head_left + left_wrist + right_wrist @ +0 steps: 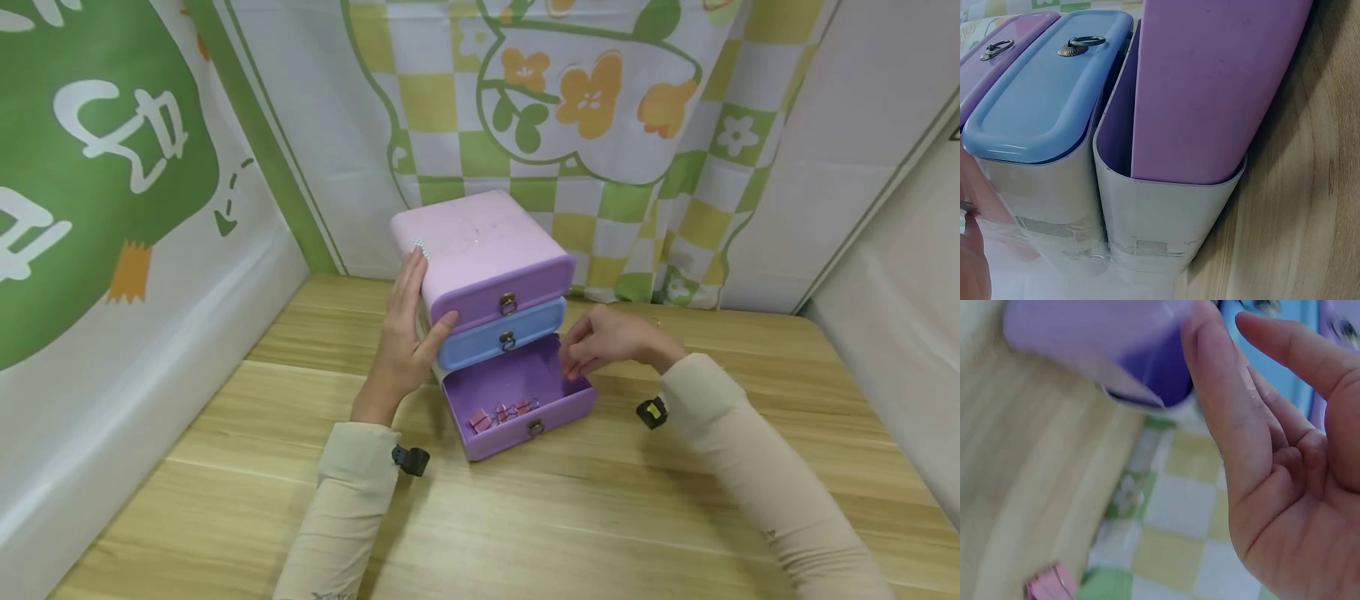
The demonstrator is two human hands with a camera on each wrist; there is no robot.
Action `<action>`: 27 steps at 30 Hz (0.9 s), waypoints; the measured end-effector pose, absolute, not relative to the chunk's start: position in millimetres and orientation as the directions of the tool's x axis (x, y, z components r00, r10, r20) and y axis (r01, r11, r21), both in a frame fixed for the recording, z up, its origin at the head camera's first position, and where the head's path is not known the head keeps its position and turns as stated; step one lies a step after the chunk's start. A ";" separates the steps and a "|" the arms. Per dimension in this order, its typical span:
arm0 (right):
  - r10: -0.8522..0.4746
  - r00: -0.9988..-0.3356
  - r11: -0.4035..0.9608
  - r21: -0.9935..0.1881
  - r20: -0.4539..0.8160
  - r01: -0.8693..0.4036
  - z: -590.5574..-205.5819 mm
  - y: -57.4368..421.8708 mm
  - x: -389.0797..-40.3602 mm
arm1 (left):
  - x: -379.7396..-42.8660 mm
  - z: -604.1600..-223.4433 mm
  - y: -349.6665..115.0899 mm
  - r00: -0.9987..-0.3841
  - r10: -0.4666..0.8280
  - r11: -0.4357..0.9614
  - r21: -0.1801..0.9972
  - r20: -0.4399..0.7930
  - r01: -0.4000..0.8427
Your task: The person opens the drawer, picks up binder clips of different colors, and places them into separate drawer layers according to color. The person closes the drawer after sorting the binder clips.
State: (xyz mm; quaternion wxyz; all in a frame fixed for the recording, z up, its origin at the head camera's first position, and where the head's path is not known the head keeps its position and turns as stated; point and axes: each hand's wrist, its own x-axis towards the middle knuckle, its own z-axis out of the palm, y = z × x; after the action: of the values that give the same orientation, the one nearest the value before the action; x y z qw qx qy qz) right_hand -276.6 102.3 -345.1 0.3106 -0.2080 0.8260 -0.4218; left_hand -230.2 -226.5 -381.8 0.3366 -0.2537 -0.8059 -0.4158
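A small chest of drawers (480, 237) stands on the table, pink on top. Its purple bottom drawer (510, 375) is pulled out, while the blue drawer (502, 333) and purple top drawer (480, 300) are closed. Several pink binder clips (501, 414) lie along the front of the open drawer. My left hand (405, 342) rests along the chest's left side, fingers straight, thumb by the top drawer's front corner. At the open drawer's right side is my right hand (600, 340), fingertips over its inside edge. In the right wrist view its thumb stands apart from the fingers, nothing visible between them.
A pink binder clip (1050, 584) lies on the wooden table (300, 400), beyond my right wrist. A checkered, flowered curtain (585, 192) hangs close behind the chest. Green-and-white printed fabric (112, 167) rises at the left.
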 end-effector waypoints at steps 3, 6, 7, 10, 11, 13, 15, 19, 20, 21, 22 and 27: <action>-0.555 -0.771 0.566 -0.821 -0.313 -0.074 -334.4 117.6 -281.3 | -230.9 -381.8 -226.4 -0.640 0.127 0.522 0.498 0.758 0.693; -0.499 -0.815 0.593 -0.802 -0.296 -0.072 -326.0 133.4 -285.8 | -231.6 -382.1 -226.4 -0.637 0.127 0.518 0.497 0.761 0.696; -0.474 -0.832 0.603 -0.795 -0.289 -0.068 -324.2 138.7 -287.5 | -231.7 -382.2 -226.4 -0.636 0.127 0.518 0.496 0.761 0.697; -0.414 -0.871 0.615 -0.787 -0.265 -0.053 -322.9 154.4 -294.2 | -231.2 -381.9 -226.3 -0.641 0.128 0.520 0.499 0.757 0.693; -0.391 -0.885 0.615 -0.787 -0.252 -0.048 -323.1 158.9 -295.8 | -231.2 -381.9 -226.3 -0.643 0.128 0.521 0.500 0.755 0.692; -0.335 -0.914 0.637 -0.770 -0.230 -0.040 -323.2 167.5 -298.9 | -230.8 -381.8 -226.3 -0.646 0.128 0.523 0.502 0.752 0.688; -0.277 -0.941 0.692 -0.720 -0.196 -0.054 -323.5 176.4 -301.3 | -230.1 -381.6 -226.0 -0.649 0.128 0.524 0.504 0.750 0.686; -0.182 -0.975 0.792 -0.606 -0.123 -0.071 -325.4 192.8 -305.4 | -229.6 -381.8 -225.6 -0.649 0.131 0.525 0.503 0.750 0.687; -0.170 -0.979 0.806 -0.587 -0.110 -0.074 -326.4 196.9 -306.7 | -229.5 -381.9 -225.4 -0.647 0.132 0.523 0.502 0.751 0.689; -0.160 -0.982 0.813 -0.578 -0.099 -0.075 -327.3 200.6 -307.7 | -229.7 -382.1 -225.6 -0.647 0.132 0.523 0.501 0.751 0.689; -0.149 -0.984 0.816 -0.574 -0.093 -0.070 -327.7 204.1 -308.3 | -229.9 -382.3 -225.6 -0.646 0.132 0.524 0.501 0.752 0.689; -0.102 -0.994 0.855 -0.515 -0.040 -0.067 -332.1 220.2 -311.1 | -230.0 -382.1 -226.1 -0.643 0.128 0.524 0.499 0.755 0.691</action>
State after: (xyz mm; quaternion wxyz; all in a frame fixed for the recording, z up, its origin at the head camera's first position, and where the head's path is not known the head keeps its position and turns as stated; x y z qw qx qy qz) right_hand -311.1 220.2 -332.1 0.0330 -0.0437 0.9624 -0.2660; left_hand -230.0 -226.1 -382.1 0.3376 -0.2544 -0.8049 -0.4165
